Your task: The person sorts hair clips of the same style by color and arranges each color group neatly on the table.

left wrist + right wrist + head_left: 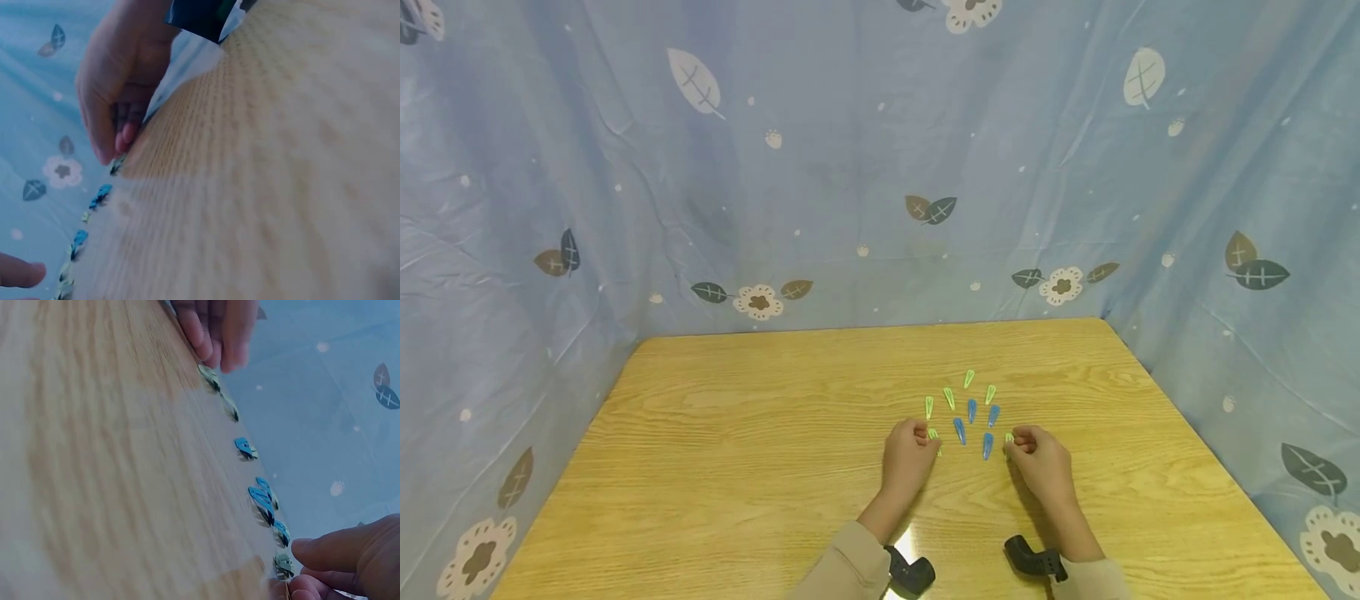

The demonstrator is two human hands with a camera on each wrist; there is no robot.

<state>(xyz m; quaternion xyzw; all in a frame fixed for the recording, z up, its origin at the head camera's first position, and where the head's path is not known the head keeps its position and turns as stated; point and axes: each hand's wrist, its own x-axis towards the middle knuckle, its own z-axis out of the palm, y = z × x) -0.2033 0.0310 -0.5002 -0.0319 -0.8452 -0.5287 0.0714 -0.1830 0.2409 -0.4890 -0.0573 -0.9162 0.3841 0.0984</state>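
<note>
Several green and blue snap hair clips lie on the wooden table. My left hand (908, 457) has its thumb and fingertips on a green hair clip (934, 437) at the left of the group. Opposite it, my right hand (1043, 465) pinches another green hair clip (1009, 437), partly covered by the thumb. Between the hands are blue hair clips, the nearest one (988, 446) closer to the right hand. The left wrist view has the right hand (125, 81) with fingertips down at the tabletop. In the right wrist view, the thumb and fingers (340, 553) are around a green clip (284, 565).
Beyond the hands sit more green clips, the farthest (969, 379) toward the back. The wooden table (737, 450) extends widely to the left. A blue patterned curtain (850, 167) encloses the back and both sides. Black straps (1037, 560) sit at the wrists.
</note>
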